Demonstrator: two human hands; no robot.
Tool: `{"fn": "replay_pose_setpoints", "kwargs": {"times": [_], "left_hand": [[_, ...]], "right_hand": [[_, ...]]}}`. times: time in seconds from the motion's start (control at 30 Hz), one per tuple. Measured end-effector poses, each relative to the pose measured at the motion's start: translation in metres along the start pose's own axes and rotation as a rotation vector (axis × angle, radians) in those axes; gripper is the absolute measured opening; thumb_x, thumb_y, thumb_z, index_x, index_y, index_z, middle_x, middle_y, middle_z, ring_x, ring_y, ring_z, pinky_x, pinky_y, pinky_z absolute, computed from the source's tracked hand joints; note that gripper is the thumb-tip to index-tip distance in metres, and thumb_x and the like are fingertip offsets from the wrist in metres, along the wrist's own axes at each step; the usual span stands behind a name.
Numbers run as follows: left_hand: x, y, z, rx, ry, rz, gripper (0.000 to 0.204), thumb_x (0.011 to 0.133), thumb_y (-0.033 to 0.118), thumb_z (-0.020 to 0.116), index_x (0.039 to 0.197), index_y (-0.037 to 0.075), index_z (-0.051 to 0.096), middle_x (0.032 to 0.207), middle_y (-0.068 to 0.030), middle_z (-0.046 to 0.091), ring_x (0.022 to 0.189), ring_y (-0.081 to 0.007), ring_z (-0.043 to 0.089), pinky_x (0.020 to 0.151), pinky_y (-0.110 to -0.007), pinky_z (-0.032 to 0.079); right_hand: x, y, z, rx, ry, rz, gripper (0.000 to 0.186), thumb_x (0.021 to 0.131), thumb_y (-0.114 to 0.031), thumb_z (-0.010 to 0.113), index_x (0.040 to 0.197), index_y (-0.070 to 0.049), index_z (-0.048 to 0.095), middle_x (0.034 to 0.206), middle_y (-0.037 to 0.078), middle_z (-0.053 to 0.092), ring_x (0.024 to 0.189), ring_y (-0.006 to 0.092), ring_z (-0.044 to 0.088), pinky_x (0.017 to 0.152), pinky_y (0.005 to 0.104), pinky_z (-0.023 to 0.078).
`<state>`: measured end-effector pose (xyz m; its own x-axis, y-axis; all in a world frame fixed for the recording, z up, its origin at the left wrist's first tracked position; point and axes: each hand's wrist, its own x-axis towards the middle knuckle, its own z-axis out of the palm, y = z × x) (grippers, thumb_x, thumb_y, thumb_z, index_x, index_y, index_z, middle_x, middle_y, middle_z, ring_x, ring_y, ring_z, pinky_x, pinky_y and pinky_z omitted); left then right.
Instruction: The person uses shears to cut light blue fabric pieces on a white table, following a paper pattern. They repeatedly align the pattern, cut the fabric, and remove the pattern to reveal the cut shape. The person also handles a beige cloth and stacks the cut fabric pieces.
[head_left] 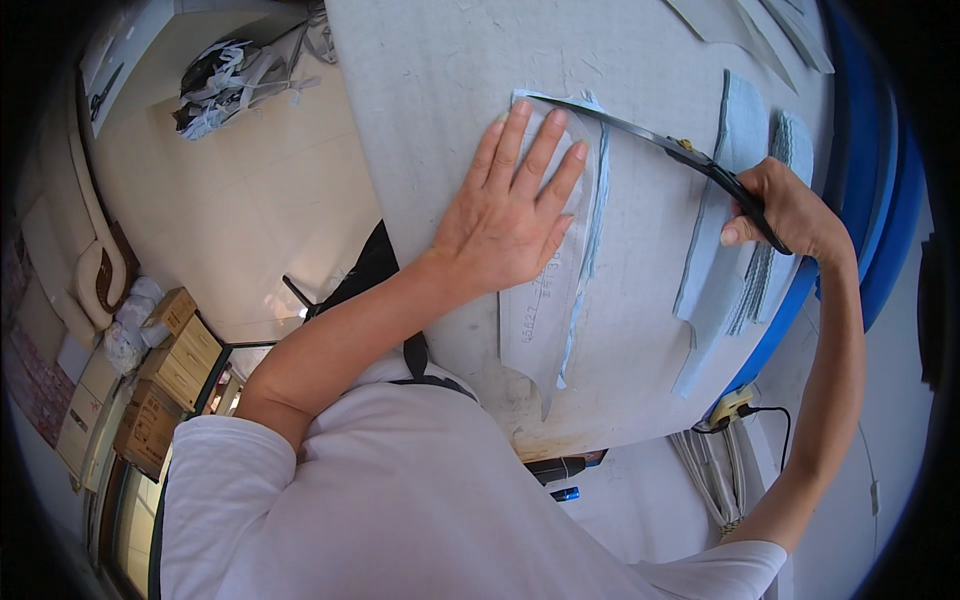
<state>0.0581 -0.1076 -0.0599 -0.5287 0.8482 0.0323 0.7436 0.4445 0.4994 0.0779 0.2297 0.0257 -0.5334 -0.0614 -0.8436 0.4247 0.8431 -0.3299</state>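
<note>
Head view, right hand: the right hand (792, 208) is curled around the black loops of the scissors (684, 146), thumb toward the near side; this is the grip from which the other places are told.
Blades: reach away from the grip to the left, their tip at the far end of the pattern piece; how far they are parted I cannot tell.
Cut cloth: just beside the grip, a long light-blue piece (712, 240) lies to the left and a layered light-blue stack (793, 145) lies partly behind it.
Pattern piece: left of the grip, a pale, printed pattern piece (540, 325) tapers to a point at its near end.
Cloth beneath: a light-blue strip (591, 262) with a ragged edge shows along the pattern piece's right side.
Left hand: left of the grip, the left hand (505, 218) presses flat on the pattern piece, fingers spread, grasping nothing.
Worktop: the white table (430, 70) spreads under it all.
Right of the grip: blue curved forms (890, 215).
Far left: a scrap heap (215, 92) and cardboard boxes (150, 425).
</note>
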Motion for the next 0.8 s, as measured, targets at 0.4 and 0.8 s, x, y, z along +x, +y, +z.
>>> {"fn": "replay_pose_setpoints", "kwargs": {"times": [0.4,0.8], "left_hand": [[-0.001,-0.001,0.000,-0.041,-0.015,-0.011,0.067,0.088,0.029,0.064,0.148,0.004,0.044,0.159,-0.0255,0.022,0.146,-0.0515,0.016,0.116,-0.060,0.022],[-0.001,-0.001,0.001,-0.032,-0.022,-0.018,0.067,0.089,0.030,0.063,0.148,0.005,0.043,0.159,-0.0255,0.021,0.147,-0.0508,0.015,0.117,-0.059,0.021]], "right_hand": [[0.003,0.002,-0.009,-0.095,0.020,0.007,0.068,0.039,-0.067,0.083,0.065,-0.007,0.066,0.050,0.002,0.045,0.048,0.0172,0.051,0.048,0.0293,0.040],[0.009,-0.015,-0.016,-0.125,0.006,0.030,0.071,0.037,-0.070,0.081,0.066,-0.007,0.066,0.051,0.003,0.046,0.050,0.0192,0.053,0.049,0.0304,0.042]]}}
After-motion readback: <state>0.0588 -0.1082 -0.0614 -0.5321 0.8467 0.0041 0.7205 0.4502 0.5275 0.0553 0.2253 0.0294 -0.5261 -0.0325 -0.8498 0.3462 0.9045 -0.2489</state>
